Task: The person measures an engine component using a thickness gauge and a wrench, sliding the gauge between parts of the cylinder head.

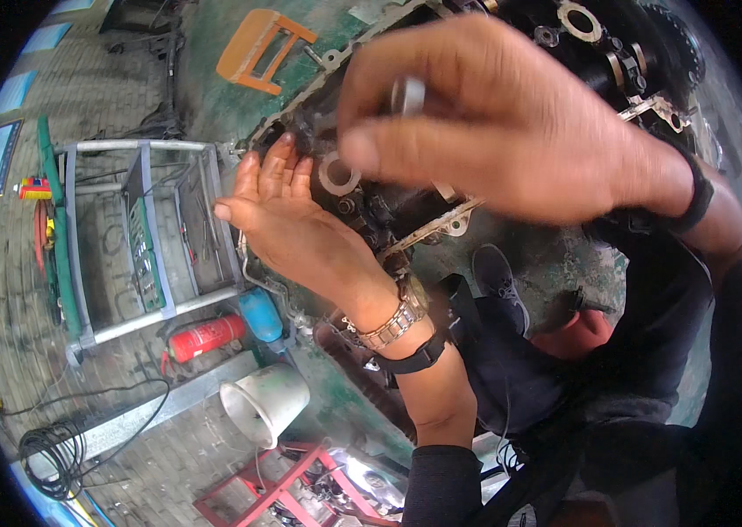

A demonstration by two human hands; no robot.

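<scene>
My right hand is raised over the engine block, its fingers curled and smeared by motion. Between them shows the end of a small silver metal cylinder; its full shape is hidden. My left hand is held at the block's left end with fingers stretched out, and nothing shows in it. Dark and oily, the engine block runs from the middle to the upper right, with a pale ring beside my left fingers. Another pale ring and a toothed wheel lie farther along.
To the left stands a metal rack cart with tools. Beside it are a red fire extinguisher, a blue canister and a white bucket. A wooden stool is beyond the block; a red frame is at the bottom.
</scene>
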